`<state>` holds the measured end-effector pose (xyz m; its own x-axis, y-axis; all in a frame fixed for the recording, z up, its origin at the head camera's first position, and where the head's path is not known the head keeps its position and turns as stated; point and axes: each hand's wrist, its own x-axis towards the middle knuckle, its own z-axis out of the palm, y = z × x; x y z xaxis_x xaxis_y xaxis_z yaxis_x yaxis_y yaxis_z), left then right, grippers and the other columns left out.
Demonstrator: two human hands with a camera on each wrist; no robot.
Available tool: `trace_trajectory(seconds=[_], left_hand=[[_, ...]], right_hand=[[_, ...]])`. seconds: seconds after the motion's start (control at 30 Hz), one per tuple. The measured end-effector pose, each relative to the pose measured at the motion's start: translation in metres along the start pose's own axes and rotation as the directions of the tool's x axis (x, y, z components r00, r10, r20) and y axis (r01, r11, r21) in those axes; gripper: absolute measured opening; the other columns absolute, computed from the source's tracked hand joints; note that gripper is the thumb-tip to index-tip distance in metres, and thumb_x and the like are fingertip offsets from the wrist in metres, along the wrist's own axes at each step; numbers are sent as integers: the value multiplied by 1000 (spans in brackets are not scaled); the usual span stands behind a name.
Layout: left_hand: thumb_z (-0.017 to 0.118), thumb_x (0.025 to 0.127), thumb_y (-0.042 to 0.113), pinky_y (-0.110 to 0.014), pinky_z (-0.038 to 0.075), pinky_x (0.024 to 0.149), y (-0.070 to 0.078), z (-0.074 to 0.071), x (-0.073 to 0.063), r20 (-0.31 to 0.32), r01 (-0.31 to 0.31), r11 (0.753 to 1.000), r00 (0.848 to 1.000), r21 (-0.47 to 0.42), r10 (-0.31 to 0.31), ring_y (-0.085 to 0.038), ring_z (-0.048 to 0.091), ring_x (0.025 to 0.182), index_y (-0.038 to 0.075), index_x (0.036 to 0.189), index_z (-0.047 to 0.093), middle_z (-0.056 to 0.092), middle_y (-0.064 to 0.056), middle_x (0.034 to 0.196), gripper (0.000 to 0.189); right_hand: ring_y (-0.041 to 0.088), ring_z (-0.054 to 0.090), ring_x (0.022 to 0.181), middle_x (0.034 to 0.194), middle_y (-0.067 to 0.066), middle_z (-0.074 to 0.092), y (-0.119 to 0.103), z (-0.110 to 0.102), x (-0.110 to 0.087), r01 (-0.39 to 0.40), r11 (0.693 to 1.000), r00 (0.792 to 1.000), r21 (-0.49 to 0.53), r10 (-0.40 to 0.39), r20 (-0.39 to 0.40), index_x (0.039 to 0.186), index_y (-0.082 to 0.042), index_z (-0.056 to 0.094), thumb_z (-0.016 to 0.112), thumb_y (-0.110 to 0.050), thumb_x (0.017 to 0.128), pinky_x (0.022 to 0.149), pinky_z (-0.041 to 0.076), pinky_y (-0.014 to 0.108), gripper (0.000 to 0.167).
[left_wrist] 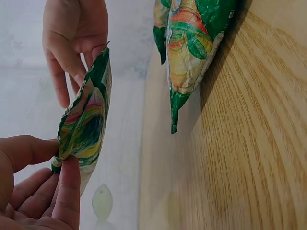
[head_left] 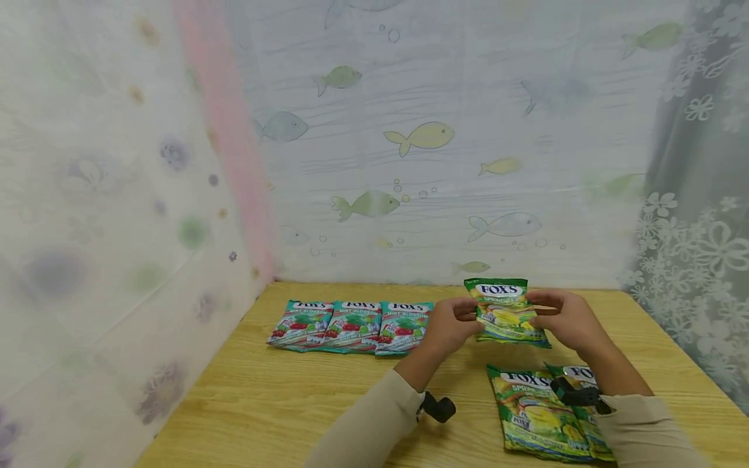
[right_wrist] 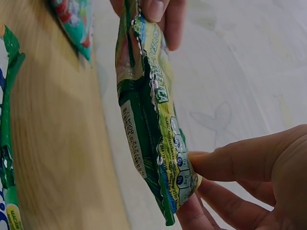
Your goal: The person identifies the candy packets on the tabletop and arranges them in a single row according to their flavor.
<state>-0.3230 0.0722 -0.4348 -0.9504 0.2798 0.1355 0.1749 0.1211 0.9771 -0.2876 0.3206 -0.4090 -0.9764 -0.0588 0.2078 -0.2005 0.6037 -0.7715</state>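
A green and yellow FOX'S candy bag (head_left: 504, 313) is held up over the far right part of the table. My left hand (head_left: 449, 325) pinches its left edge; in the left wrist view the thumb and fingers (left_wrist: 69, 189) close on the bag's border. On the opposite edge my right hand (head_left: 564, 318) pinches it too, and the right wrist view shows the thumb (right_wrist: 230, 160) against the bag's printed face. Nearer to me lie two more green candy bags (head_left: 541, 416), overlapping, one partly covered by my right forearm.
Three teal FOX'S Mint Blossom bags (head_left: 351, 328) lie in an overlapping row at the back left of the wooden table (head_left: 281, 403). Behind the table hangs a fish-patterned curtain (head_left: 421, 182). A flowered sheet (head_left: 117, 214) borders the left side.
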Motion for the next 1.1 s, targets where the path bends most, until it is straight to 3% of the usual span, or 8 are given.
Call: trace_trajectory(seconds=[0.5, 1.1], left_hand=[[82, 89, 14, -36, 61, 90, -15, -15, -5, -35, -9, 999, 999, 52, 11, -15, 69, 111, 19, 128, 73, 73, 3, 123, 40], [83, 87, 10, -40, 60, 93, -36, -35, -3, -45, 45, 997, 998, 68, -42, -17, 70, 112, 18, 125, 74, 73, 2, 121, 39]], right_hand=[[54, 55, 131, 146, 32, 52, 1, 20, 3, 5, 999, 1000, 33, -6, 25, 144, 3, 55, 66, -2, 99, 93, 60, 48, 47], [54, 55, 130, 146, 33, 52, 2, 46, 8, 29, 998, 996, 59, -34, 85, 143, 5, 55, 66, 2, 97, 90, 62, 41, 47]])
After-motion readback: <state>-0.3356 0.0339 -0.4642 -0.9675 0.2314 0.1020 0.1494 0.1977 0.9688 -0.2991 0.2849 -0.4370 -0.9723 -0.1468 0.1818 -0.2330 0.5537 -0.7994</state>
